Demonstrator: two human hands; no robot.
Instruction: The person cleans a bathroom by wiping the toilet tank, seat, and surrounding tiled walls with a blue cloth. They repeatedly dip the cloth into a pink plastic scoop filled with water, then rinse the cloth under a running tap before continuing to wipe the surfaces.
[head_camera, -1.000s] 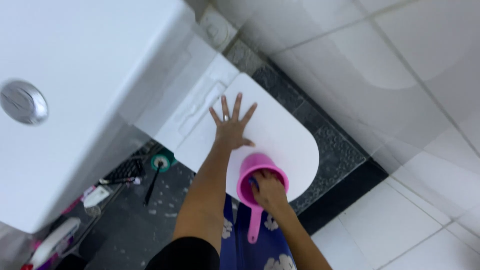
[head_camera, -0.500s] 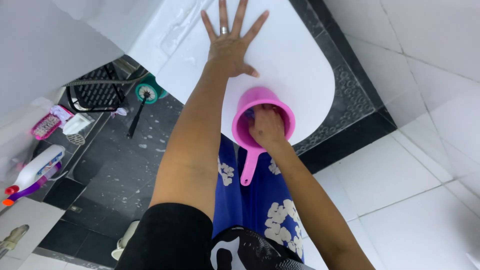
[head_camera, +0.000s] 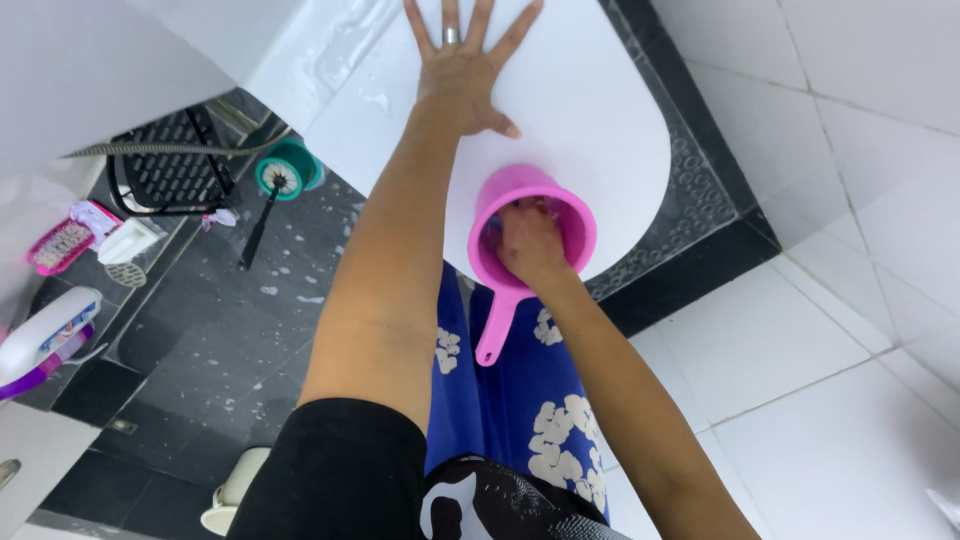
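I see a closed white toilet lid (head_camera: 600, 120) carrying a pink dipper (head_camera: 535, 235) near its front edge, handle overhanging; my left hand (head_camera: 462, 75) lies flat on the lid. The dark wet floor (head_camera: 230, 330) carries a teal brush holder (head_camera: 285, 172), a black rack (head_camera: 165, 170) and a pink soap dish (head_camera: 62, 245).
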